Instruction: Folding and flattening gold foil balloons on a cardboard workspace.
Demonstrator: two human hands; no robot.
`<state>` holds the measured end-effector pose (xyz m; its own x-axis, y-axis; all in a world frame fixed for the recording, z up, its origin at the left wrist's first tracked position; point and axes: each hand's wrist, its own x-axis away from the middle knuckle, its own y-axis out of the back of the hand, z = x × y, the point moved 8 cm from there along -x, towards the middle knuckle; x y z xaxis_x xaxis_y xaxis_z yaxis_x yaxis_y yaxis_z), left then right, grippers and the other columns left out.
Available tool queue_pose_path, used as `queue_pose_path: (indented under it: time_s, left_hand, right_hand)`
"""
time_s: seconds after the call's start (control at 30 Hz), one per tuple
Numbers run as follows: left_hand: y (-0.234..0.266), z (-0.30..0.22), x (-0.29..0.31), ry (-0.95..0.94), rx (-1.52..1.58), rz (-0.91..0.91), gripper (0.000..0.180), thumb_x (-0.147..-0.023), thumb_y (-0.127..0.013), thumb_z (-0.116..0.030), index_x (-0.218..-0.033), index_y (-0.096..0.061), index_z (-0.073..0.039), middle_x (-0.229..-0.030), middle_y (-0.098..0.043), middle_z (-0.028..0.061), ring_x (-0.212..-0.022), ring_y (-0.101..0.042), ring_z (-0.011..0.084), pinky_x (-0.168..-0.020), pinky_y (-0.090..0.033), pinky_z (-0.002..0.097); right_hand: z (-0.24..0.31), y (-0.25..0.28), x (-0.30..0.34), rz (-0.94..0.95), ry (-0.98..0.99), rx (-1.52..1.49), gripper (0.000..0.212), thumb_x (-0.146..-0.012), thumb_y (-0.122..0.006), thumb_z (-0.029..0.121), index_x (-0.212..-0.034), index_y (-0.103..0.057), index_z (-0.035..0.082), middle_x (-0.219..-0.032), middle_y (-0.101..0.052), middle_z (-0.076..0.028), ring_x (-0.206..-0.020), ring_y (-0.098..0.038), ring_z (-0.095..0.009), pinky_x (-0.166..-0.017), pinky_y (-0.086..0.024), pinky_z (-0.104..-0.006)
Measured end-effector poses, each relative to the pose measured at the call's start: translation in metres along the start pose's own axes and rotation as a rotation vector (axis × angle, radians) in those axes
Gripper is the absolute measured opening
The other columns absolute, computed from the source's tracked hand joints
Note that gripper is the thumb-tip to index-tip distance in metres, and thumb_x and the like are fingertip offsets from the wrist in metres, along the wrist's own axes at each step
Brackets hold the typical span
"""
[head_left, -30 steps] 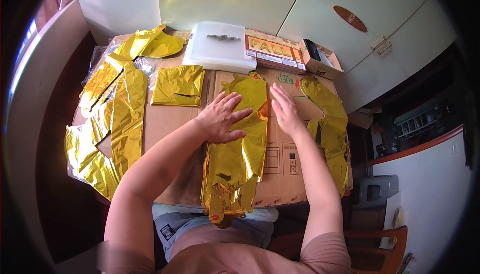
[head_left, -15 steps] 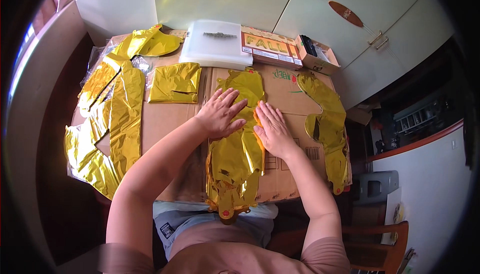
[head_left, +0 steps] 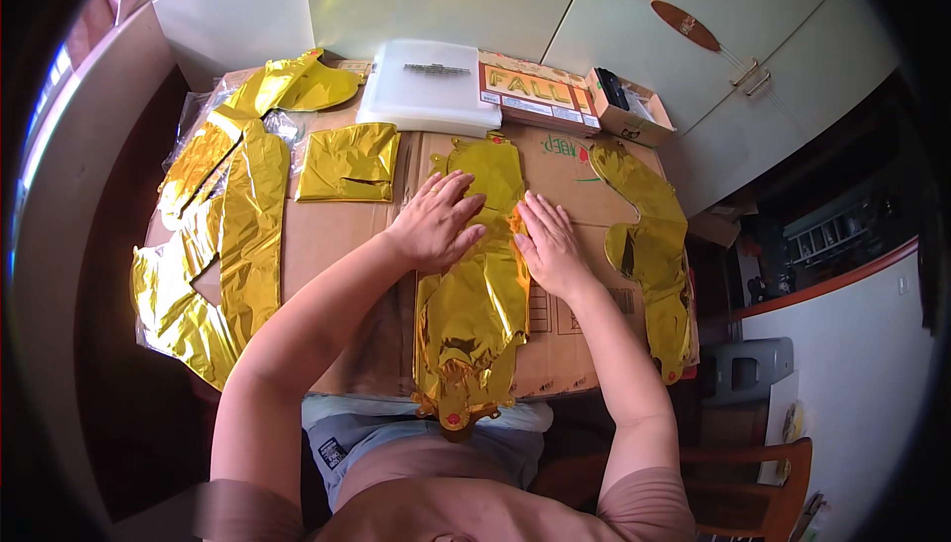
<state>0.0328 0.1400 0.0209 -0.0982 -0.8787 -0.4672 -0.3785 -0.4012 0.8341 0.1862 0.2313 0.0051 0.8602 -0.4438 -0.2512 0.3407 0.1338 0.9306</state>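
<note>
Head view shows your left hand (head_left: 434,222) and right hand (head_left: 548,245) pressing open-palmed on the gold foil balloon (head_left: 474,294); hard rubbing against the cardboard sheet (head_left: 327,245) could crease or tear its seam.

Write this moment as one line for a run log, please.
left hand: flat on gold foil balloon | right hand: pressing its right edge | surface: cardboard sheet | nearby: more gold balloons
</note>
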Motion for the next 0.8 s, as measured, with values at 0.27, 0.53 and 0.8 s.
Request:
queue_pose_path:
  time_s: [0.27,0.53,0.8]
  left_hand:
    - [0.016,0.009,-0.037,-0.131,0.106,-0.007,0.026,-0.089,-0.066,-0.017,-0.111,-0.067,-0.003,-0.113,-0.066,0.0122,-0.12,-0.058,0.032,-0.109,-0.041,0.0465]
    - [-0.016,0.013,-0.033,-0.152,0.106,0.015,0.034,-0.095,-0.06,-0.023,-0.122,-0.064,-0.003,-0.131,-0.061,0.0155,-0.126,-0.055,0.0327,-0.111,-0.04,0.0444]
    - [-0.02,0.014,-0.033,-0.11,0.115,0.041,0.034,-0.096,-0.058,-0.025,-0.122,-0.064,-0.004,-0.132,-0.061,0.0152,-0.127,-0.055,0.0319,-0.113,-0.038,0.0444]
  right_hand:
    - [-0.003,0.001,0.0,0.033,-0.014,0.039,0.054,-0.103,-0.048,0.032,-0.145,-0.044,-0.001,-0.158,-0.035,-0.02,-0.147,-0.03,-0.036,-0.121,-0.019,-0.051]
    - [-0.004,0.003,-0.001,0.015,-0.001,-0.017,0.054,-0.103,-0.047,0.034,-0.146,-0.044,0.001,-0.157,-0.037,-0.019,-0.147,-0.031,-0.036,-0.122,-0.019,-0.0497]
    - [-0.008,0.002,-0.007,0.016,0.0,-0.036,0.056,-0.104,-0.046,0.035,-0.148,-0.042,0.001,-0.158,-0.036,-0.019,-0.147,-0.031,-0.035,-0.122,-0.018,-0.0496]
